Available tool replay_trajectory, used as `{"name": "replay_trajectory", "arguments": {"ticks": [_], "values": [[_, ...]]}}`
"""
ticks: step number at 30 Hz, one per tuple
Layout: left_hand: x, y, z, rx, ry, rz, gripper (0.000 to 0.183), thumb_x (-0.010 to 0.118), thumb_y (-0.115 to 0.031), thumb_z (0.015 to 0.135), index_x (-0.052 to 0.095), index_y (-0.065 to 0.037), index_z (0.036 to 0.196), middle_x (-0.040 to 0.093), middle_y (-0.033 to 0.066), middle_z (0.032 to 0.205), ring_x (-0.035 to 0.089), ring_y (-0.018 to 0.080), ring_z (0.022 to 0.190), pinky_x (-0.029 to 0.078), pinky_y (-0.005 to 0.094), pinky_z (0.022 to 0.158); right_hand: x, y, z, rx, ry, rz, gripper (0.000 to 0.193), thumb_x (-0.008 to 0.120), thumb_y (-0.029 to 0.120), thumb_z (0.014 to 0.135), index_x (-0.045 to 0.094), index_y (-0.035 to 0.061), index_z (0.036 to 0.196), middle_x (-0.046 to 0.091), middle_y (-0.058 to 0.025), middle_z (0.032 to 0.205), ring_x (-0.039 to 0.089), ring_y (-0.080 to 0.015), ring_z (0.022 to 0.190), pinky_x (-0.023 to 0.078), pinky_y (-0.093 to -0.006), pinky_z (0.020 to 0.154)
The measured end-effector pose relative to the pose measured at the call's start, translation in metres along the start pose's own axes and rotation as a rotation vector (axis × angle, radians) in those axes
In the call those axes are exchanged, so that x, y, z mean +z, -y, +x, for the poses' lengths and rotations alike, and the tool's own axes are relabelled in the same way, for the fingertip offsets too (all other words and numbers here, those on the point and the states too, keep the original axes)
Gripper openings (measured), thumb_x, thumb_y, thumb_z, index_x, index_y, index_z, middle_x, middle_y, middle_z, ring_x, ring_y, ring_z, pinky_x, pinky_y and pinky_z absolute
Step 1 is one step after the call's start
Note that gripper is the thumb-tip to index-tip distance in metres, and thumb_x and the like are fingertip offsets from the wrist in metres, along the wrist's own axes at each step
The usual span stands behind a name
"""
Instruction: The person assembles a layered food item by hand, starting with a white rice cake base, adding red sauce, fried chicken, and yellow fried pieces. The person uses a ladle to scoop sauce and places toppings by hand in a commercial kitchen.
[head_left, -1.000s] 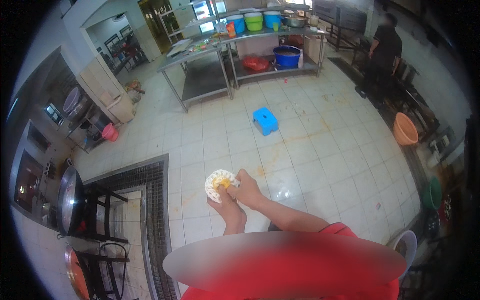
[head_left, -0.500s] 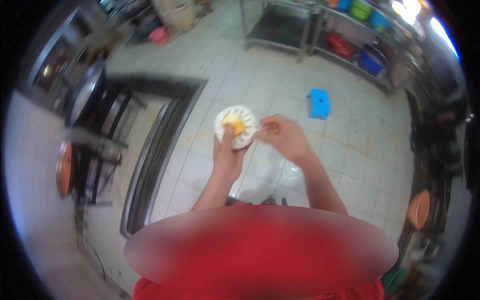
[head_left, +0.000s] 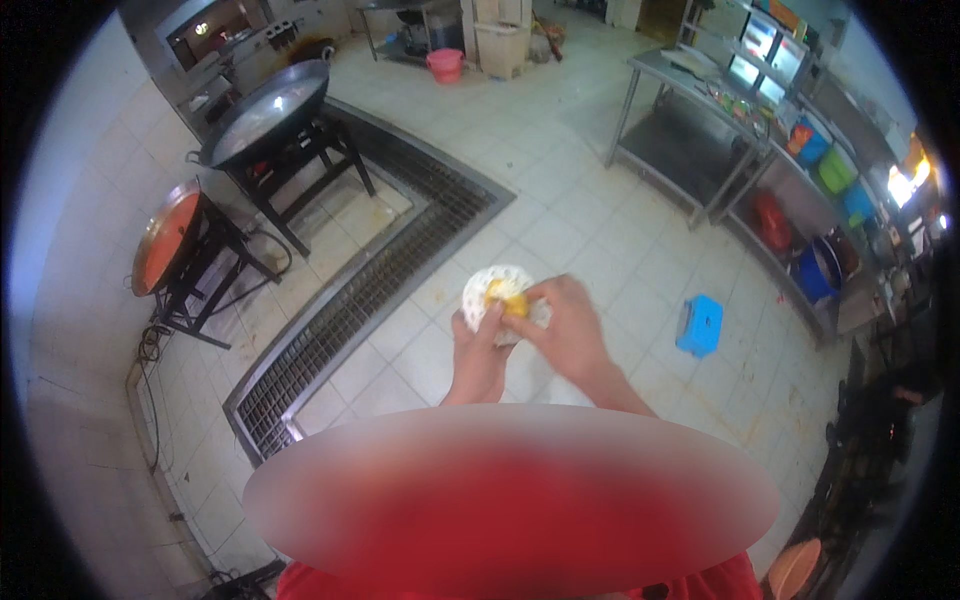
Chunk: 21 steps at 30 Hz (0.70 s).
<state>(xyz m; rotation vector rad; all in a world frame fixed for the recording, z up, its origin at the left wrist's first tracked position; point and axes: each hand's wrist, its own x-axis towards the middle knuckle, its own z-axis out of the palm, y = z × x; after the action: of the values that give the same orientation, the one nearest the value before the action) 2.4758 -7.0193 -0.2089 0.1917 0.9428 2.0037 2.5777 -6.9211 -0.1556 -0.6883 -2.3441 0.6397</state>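
A round white piece that looks like dough (head_left: 478, 286), with a fluted, pleated rim, is in front of my chest above the tiled floor. Yellow filling (head_left: 516, 303) lies at its middle. My left hand (head_left: 478, 352) supports it from below and the left, its thumb pressing near the filling. At the right side my right hand (head_left: 572, 332) has its thumb and fingers closed together over the edge, close to the filling. The right part of the white piece is mostly covered by these fingers.
A large dark wok (head_left: 262, 118) and a smaller pan with orange-red contents (head_left: 168, 242) stand on black frames at left. A floor drain grate (head_left: 345, 318) bends past them. On the right are a blue stool (head_left: 703, 325) and a steel table (head_left: 672, 72).
The view has swung, bringing more of the woks and far room into sight. My right fingers have moved from the rim onto the right part of the white piece, nearer the filling.
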Motion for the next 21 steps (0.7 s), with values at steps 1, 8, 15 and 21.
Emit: {"name": "replay_trajectory", "arguments": {"ticks": [1,8,15,21], "values": [[-0.008,-0.01,0.009,-0.001,-0.029,-0.021,0.052,0.06,-0.019,0.098,0.029,-0.005,0.137,0.046,0.0158,0.135,0.051,0.0271,0.124,0.047,0.045,0.099,0.019,-0.001,0.013,-0.009,0.025,0.039,0.034,0.08,0.023,0.079,0.061,0.0027,0.098,0.06,-0.0138,0.098,0.057,-0.0298,0.094,0.047,-0.0387,0.083],[-0.103,-0.094,0.031,0.149,-0.132,-0.074,0.047,0.055,-0.015,0.098,0.038,-0.007,0.141,0.049,0.0123,0.14,0.051,0.0259,0.129,0.042,0.0452,0.107,0.138,0.04,0.1,0.246,0.459,0.615,0.03,0.075,0.021,0.085,0.059,0.0021,0.102,0.064,-0.0103,0.1,0.061,-0.019,0.091,0.049,-0.0335,0.078],[-0.215,-0.139,0.058,0.194,-0.396,-0.2,0.046,0.058,-0.015,0.097,0.039,-0.003,0.137,0.054,0.0143,0.135,0.056,0.029,0.123,0.048,0.0486,0.103,0.193,0.042,0.171,0.432,0.49,0.997,0.045,0.073,0.024,0.086,0.052,-0.0007,0.117,0.063,-0.0114,0.105,0.061,-0.0172,0.09,0.049,-0.0318,0.075],[-0.29,-0.204,0.112,0.248,-0.44,-0.26,0.047,0.056,-0.018,0.097,0.044,-0.007,0.141,0.054,0.0118,0.139,0.054,0.0277,0.127,0.05,0.0461,0.101,0.222,-0.039,0.248,0.509,0.39,0.857,0.041,0.062,0.017,0.095,0.035,0.0108,0.125,0.061,-0.0131,0.103,0.063,-0.0179,0.088,0.049,-0.0308,0.07]]}}
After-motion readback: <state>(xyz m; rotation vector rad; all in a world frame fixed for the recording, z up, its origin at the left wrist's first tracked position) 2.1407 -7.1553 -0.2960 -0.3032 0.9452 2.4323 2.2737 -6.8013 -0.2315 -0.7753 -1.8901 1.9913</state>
